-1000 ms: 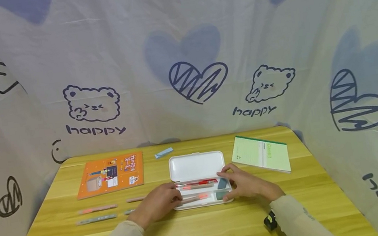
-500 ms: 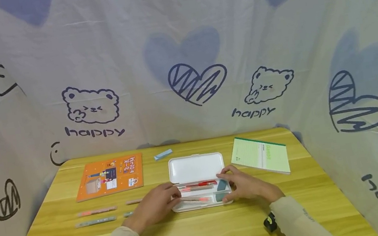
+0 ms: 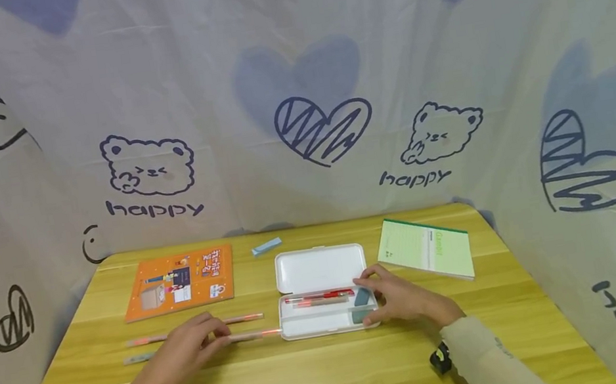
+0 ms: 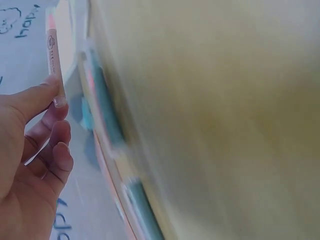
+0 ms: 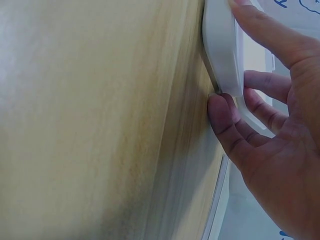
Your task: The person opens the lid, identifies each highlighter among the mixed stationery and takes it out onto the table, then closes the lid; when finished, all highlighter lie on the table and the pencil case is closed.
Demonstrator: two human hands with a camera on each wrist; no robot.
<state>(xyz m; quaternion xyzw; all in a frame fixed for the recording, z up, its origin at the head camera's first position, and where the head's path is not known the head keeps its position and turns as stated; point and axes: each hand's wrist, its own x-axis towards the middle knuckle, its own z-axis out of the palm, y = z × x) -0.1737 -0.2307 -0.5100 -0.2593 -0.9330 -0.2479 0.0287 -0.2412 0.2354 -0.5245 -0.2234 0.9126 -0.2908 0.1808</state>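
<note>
Several curtain prints (image 3: 156, 209) I see read "happy"; left hand (image 3: 184, 352) pinches a pen (image 3: 254, 335), right hand (image 3: 403, 297) grips the white case (image 3: 321, 268).

The right hand (image 5: 285, 145) holds a white case (image 5: 222, 55) by its end, the thumb at the top and other fingers against the lower part. The case lies along the right edge of the visible desk (image 5: 100, 125). Lower down that edge runs a thin pale strip (image 5: 218, 200) (too little shows to name it). Behind hangs a light cloth (image 5: 295, 12) with blue drawn marks.
</note>
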